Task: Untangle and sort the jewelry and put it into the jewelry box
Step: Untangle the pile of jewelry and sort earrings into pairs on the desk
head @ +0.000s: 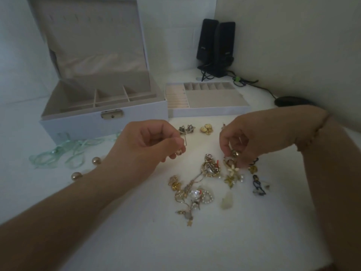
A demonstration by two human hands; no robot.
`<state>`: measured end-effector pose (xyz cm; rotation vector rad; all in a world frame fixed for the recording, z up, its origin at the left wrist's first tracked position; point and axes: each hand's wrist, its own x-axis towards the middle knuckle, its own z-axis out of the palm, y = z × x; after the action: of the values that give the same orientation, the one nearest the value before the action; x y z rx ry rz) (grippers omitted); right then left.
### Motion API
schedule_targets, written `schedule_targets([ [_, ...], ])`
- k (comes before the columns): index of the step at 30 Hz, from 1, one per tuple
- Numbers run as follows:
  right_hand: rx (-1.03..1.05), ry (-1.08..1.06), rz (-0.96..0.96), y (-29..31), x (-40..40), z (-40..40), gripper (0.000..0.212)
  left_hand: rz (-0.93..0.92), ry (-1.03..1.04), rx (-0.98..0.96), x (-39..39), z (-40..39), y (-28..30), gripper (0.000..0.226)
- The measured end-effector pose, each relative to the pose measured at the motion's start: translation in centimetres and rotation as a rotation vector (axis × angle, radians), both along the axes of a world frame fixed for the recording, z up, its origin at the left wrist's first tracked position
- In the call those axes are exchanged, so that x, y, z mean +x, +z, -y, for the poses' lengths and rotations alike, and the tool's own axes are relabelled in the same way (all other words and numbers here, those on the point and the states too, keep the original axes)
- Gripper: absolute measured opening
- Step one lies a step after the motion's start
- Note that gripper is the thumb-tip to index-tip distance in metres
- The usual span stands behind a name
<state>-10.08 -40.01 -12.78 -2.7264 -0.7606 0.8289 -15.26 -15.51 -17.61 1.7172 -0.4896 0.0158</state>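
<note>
A tangled heap of gold jewelry (197, 178) with pearls and chains lies on the white table in front of me. My left hand (150, 142) is closed on a small gold earring (179, 152) whose thin wire hook sticks up past the fingers. My right hand (246, 139) pinches a gold ring-like piece (234, 153) at the top right of the heap, above a white flower piece (233, 170). The white jewelry box (101, 116) stands open at the back left, its compartments showing nothing inside. Its removable tray (209, 100) sits beside it on the right.
Silver star earrings (187, 128) and gold earrings (206, 129) lie in front of the tray. A green ribbon (64, 153) and two gold pearl balls (96, 160) lie at left. Black pieces (257, 183) lie at right. Two black speakers (215, 45) with cables and a mouse (289, 101) stand at the back.
</note>
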Motion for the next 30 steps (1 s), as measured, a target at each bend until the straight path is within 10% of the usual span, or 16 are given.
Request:
schedule_targets([
  [30,0.021,-0.044,0.028,0.0,0.2,0.3,0.01,-0.056,0.095,-0.029,0.0,0.4,0.1,0.01],
])
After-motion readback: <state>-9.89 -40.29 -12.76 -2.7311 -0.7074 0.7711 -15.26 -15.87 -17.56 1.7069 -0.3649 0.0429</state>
